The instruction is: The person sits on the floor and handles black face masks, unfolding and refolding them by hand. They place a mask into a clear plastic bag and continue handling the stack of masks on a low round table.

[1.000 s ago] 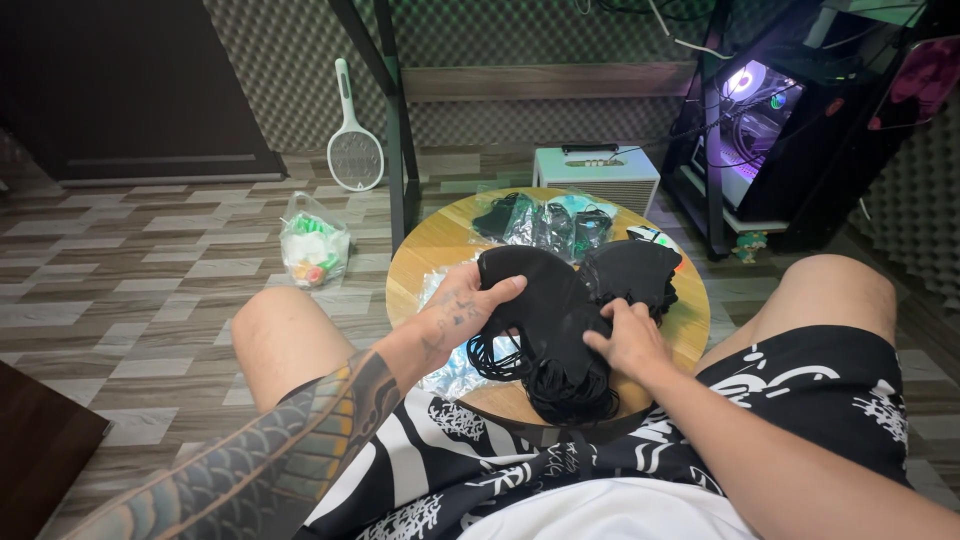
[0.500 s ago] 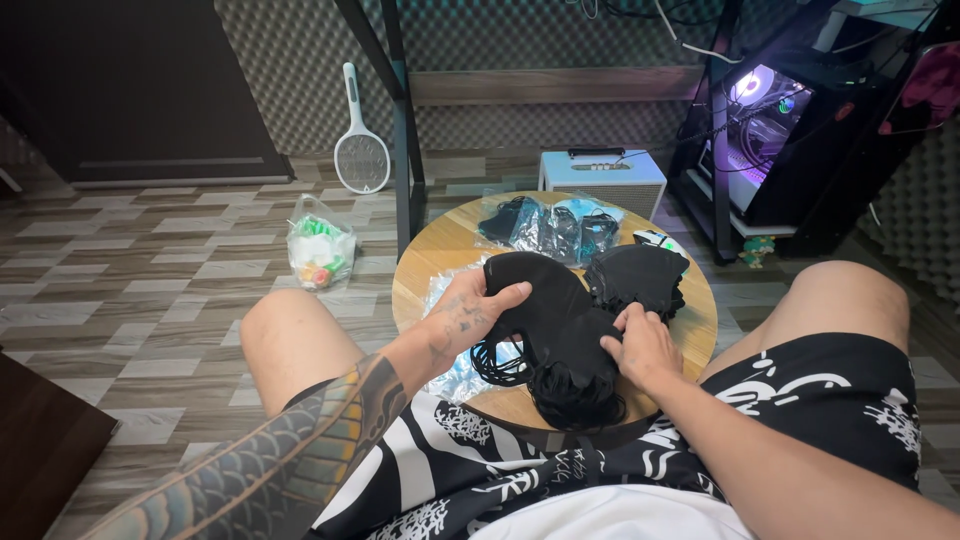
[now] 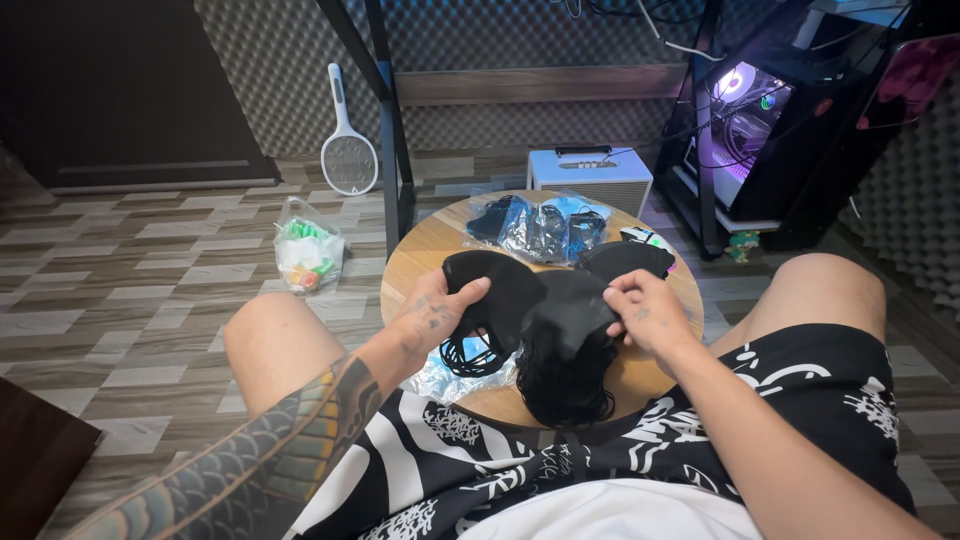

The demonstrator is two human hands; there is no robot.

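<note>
Between both hands: soft black fabric face masks (image 3: 545, 305), bunched over the round wooden table (image 3: 420, 250).
Left hand (image 3: 435, 315): fingers curled shut, thumb on top, pinching the masks' left edge.
Right hand (image 3: 645, 315): fingertips closed on the right edge.
Below the fingers: black ear loops (image 3: 470, 355) dangling.
Beyond the fingers: clear plastic packets of masks (image 3: 545, 225).

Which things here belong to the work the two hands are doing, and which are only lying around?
In hand:
- black face masks, held by left hand and right hand
- heap of black masks below them
- clear plastic packs of masks
- round wooden table

Lying about:
- racket-shaped swatter
- plastic bag with green items
- small white box
- lit computer case
</note>
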